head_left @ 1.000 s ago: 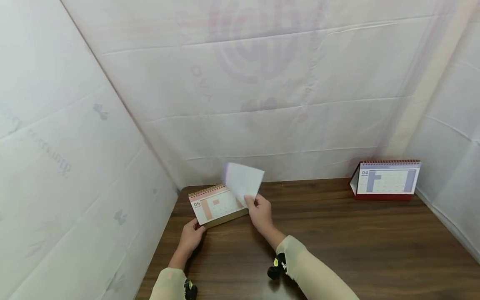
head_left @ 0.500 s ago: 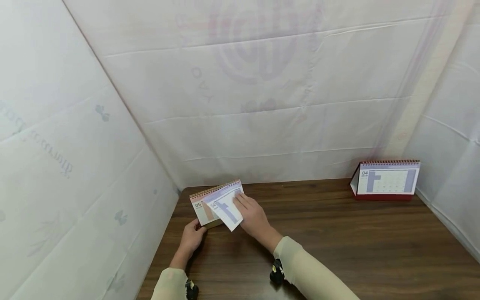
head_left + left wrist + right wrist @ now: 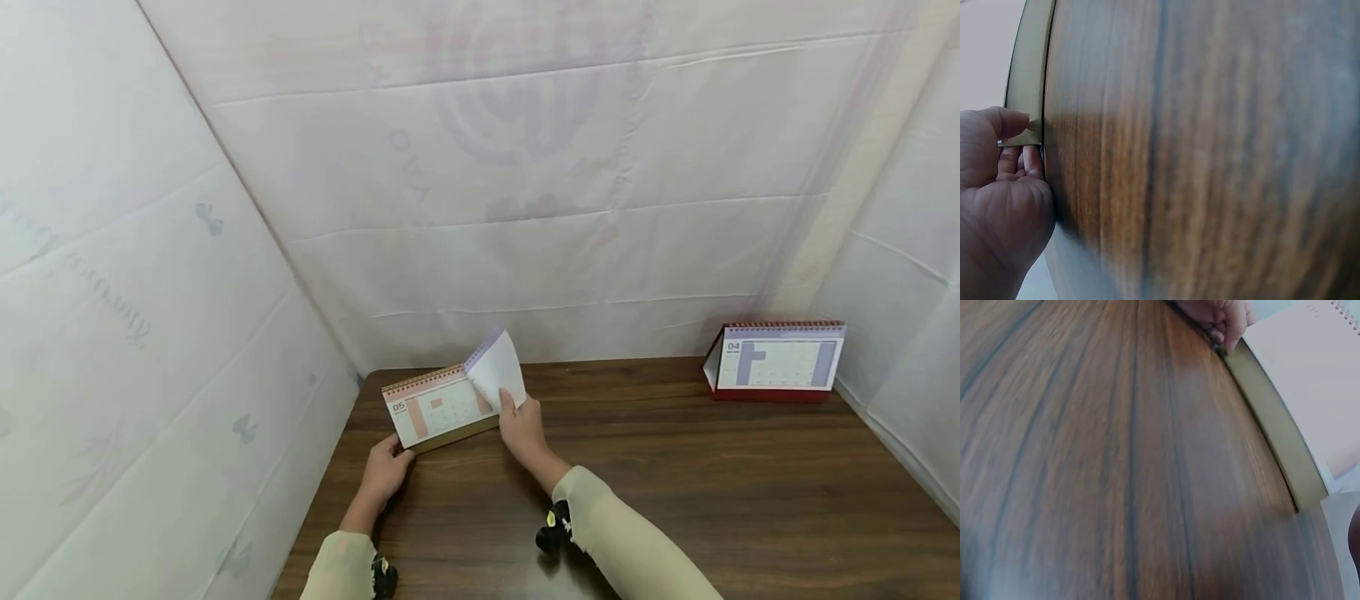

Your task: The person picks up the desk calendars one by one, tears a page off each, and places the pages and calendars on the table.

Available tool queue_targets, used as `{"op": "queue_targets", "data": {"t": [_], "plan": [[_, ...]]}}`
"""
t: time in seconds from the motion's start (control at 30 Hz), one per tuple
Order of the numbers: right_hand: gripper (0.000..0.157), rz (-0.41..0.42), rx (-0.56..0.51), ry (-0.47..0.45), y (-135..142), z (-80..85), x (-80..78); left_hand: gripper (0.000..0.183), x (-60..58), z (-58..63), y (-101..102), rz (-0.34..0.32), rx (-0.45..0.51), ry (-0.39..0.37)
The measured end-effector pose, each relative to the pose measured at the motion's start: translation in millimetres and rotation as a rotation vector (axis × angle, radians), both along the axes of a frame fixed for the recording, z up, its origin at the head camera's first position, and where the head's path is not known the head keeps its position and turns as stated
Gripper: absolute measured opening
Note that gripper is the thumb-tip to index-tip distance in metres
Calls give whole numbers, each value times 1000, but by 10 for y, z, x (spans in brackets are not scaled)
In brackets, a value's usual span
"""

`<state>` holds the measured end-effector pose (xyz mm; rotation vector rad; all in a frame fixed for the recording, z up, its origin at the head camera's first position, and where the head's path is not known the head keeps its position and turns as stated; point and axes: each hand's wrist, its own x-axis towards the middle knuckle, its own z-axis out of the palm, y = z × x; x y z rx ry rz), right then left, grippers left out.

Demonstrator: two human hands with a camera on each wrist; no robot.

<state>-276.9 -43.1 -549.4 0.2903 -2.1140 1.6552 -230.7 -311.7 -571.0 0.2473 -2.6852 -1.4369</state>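
Note:
A desk calendar (image 3: 438, 408) with a pink "05" page, a wire coil along its top and a gold base (image 3: 1029, 62) stands tilted at the table's left back. My left hand (image 3: 384, 475) grips its lower left corner, thumb on the gold base and fingers behind it, as the left wrist view shows. At the calendar's right end, my right hand (image 3: 522, 429) pinches a white page (image 3: 498, 371) with a purple edge. The page is curled up and slanted, overlapping the right end of the coil. In the right wrist view, only part of this page (image 3: 1342, 519) shows.
A second desk calendar (image 3: 780, 360), with a purple "04" page and a red base, stands at the table's back right. White printed sheeting (image 3: 555, 267) rises behind the brown wooden table (image 3: 675, 467) and along both sides.
The page in my right hand swung down to the left, showing its purple "04" front, then back up to the right with its white back showing. My left hand stays on the calendar's corner.

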Motion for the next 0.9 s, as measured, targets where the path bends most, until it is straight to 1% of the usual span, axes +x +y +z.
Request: {"op": "queue_targets", "data": {"t": [0.1, 0.27, 0.4, 0.57, 0.63, 0.73, 0.8, 0.9], "plan": [[31, -10, -47, -108, -26, -3, -16, 46, -4, -9, 6, 3, 5, -2], [33, -21, -136, -216, -83, -38, -74, 44, -14, -25, 9, 4, -4, -3], [37, 15, -241, -303, -128, -56, -96, 41, -2, -45, 2, 18, -4, -11], [39, 80, -425, -392, -163, -56, -133, 40, 3, -8, 0, 17, -15, -14], [39, 102, -481, -411, -164, -59, -152, 40, 2, -4, 3, 17, -11, -20], [39, 109, -484, -416, -135, -57, -175, 40, 0, 1, 10, 21, -6, -16], [38, 77, -449, -397, -97, -43, -176, 41, 0, 3, 11, 18, -3, -11], [37, -5, -388, -333, -32, -13, -155, 43, 12, 8, -4, 13, 2, -7]]}}
